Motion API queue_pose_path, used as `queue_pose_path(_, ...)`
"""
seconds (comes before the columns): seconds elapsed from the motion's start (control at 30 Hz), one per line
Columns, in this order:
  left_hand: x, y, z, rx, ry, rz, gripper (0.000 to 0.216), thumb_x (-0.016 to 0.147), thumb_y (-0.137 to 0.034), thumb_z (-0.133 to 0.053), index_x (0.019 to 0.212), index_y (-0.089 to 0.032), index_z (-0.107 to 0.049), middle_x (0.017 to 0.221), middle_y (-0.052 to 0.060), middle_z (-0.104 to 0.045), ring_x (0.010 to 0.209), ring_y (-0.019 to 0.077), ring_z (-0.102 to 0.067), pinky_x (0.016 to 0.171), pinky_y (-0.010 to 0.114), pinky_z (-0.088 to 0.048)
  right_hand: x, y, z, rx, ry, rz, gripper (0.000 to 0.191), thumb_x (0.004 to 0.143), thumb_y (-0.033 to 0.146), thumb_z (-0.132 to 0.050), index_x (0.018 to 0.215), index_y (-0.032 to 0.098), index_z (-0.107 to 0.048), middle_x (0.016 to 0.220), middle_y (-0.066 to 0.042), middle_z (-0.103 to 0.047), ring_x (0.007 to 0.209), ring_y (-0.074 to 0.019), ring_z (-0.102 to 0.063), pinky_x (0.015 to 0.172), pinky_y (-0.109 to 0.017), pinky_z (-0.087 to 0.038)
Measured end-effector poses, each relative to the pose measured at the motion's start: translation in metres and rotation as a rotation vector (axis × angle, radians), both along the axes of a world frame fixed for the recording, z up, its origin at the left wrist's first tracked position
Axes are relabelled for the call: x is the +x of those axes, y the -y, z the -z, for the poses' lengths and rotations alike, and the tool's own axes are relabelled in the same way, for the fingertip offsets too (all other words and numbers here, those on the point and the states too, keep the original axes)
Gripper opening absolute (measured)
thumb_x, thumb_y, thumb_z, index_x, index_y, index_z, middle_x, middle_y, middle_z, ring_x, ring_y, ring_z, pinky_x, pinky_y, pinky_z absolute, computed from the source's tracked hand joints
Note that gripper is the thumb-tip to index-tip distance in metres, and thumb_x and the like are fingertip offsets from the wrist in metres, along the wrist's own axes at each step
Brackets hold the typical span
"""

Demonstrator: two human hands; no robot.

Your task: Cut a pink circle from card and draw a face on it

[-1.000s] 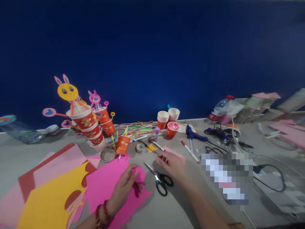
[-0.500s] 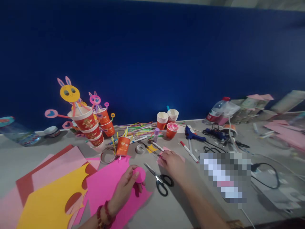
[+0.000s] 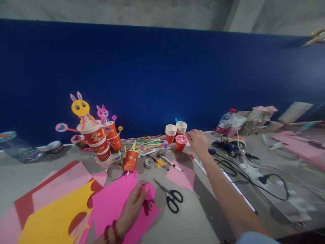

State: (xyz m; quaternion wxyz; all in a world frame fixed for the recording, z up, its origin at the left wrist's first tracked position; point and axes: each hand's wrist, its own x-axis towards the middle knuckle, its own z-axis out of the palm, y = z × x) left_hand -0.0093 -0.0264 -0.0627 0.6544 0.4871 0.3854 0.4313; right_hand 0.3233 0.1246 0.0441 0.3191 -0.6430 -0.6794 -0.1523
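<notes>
Right hand (image 3: 198,141) moved near pink-filled cup (image 3: 180,146), grip unclear, left hand (image 3: 135,200) pinching pink disc (image 3: 150,191)

A single head-worn camera looks forward and down across a grey tabletop (image 3: 188,220), from its near side and above it. The wide view sets the left hand (image 3: 135,201) close, at lower centre, and the right hand (image 3: 198,141) farther off. It faces a blue partition (image 3: 152,74), whose top edge slopes down rightward beneath a strip of concrete wall (image 3: 127,13).
</notes>
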Motion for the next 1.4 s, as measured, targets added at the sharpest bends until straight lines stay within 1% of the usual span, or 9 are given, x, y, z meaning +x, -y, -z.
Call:
queue_pose_path(0.13,-0.001,0.0,0.003,0.013,-0.017,0.0,0.043,0.097,-0.058,-0.053,0.111,-0.017,-0.051,0.073,0.003,-0.071,0.049,0.0123,-0.061,0.044,0.021,-0.049,0.007,-0.007,0.013,0.0,-0.015,-0.042,0.028,0.094,0.033,-0.054,0.09,0.018,-0.077,0.095,-0.014,-0.074,0.088,-0.0279,-0.062,0.08,-0.038,-0.045)
queue_pose_path(0.3,-0.002,-0.001,0.001,0.006,-0.051,-0.007,0.046,0.096,-0.061,-0.053,0.111,-0.017,-0.051,0.072,0.004,-0.072,0.049,0.0132,-0.062,0.046,0.023,-0.05,-0.001,0.016,0.025,0.046,-0.133,-0.04,0.037,0.099,0.038,-0.043,0.104,0.016,-0.073,0.103,-0.015,-0.073,0.096,-0.0291,-0.064,0.085,-0.041,-0.049)
queue_pose_path(0.43,-0.002,-0.001,-0.003,0.006,-0.047,0.016,0.043,0.097,-0.059,-0.052,0.109,-0.018,-0.051,0.071,0.003,-0.07,0.048,0.0121,-0.06,0.046,0.022,-0.05,-0.037,0.035,0.036,-0.17,-0.264,-0.354,0.03,0.097,0.036,-0.048,0.1,0.02,-0.073,0.095,-0.012,-0.076,0.082,-0.0275,-0.069,0.073,-0.039,-0.053)
queue_pose_path(0.57,-0.002,-0.001,-0.004,0.019,-0.035,0.02,0.042,0.097,-0.059,-0.052,0.105,-0.018,-0.051,0.07,0.002,-0.069,0.049,0.0123,-0.061,0.045,0.022,-0.049,-0.067,0.045,0.049,-0.281,-0.23,-0.488,0.019,0.09,0.03,-0.056,0.086,0.027,-0.074,0.088,-0.007,-0.077,0.077,-0.0266,-0.071,0.068,-0.038,-0.055)
queue_pose_path(0.7,-0.003,-0.001,-0.002,0.012,-0.035,0.012,0.042,0.098,-0.058,-0.051,0.107,-0.018,-0.051,0.071,0.002,-0.069,0.049,0.0122,-0.06,0.045,0.022,-0.049,-0.06,0.043,0.047,-0.208,-0.255,-0.367,0.024,0.094,0.036,-0.051,0.098,0.025,-0.072,0.092,-0.009,-0.076,0.079,-0.0272,-0.07,0.071,-0.038,-0.054)
queue_pose_path(0.8,-0.003,-0.001,0.0,0.021,-0.036,0.018,0.042,0.098,-0.059,-0.05,0.107,-0.018,-0.052,0.073,0.003,-0.07,0.05,0.0122,-0.06,0.045,0.022,-0.049,-0.031,0.034,0.043,-0.085,-0.296,-0.168,0.035,0.097,0.038,-0.045,0.117,0.017,-0.064,0.107,-0.016,-0.071,0.087,-0.0291,-0.067,0.078,-0.041,-0.052)
queue_pose_path(0.93,-0.003,0.0,-0.001,0.02,-0.037,0.035,0.041,0.099,-0.058,-0.049,0.108,-0.017,-0.053,0.073,0.003,-0.069,0.05,0.0114,-0.06,0.045,0.021,-0.049,0.011,0.014,0.05,-0.028,-0.32,0.071,0.038,0.089,0.041,-0.052,0.115,0.015,-0.062,0.105,-0.016,-0.071,0.083,-0.0278,-0.066,0.072,-0.039,-0.05)
queue_pose_path(1.13,-0.002,-0.002,0.0,0.012,-0.046,0.011,0.04,0.099,-0.057,-0.051,0.107,-0.017,-0.051,0.07,0.002,-0.068,0.049,0.0116,-0.06,0.044,0.02,-0.048,0.026,-0.005,0.056,-0.098,-0.303,0.024,0.026,0.085,0.035,-0.051,0.096,0.018,-0.067,0.085,-0.009,-0.075,0.074,-0.0244,-0.068,0.065,-0.034,-0.049)
queue_pose_path(1.4,-0.001,-0.002,-0.001,-0.006,-0.025,0.021,0.044,0.096,-0.06,-0.054,0.107,-0.017,-0.052,0.068,0.002,-0.069,0.048,0.0118,-0.06,0.043,0.02,-0.047,0.01,-0.017,0.037,-0.093,-0.099,0.041,0.024,0.085,0.028,-0.051,0.094,0.019,-0.072,0.09,-0.013,-0.074,0.084,-0.0287,-0.064,0.074,-0.037,-0.046)
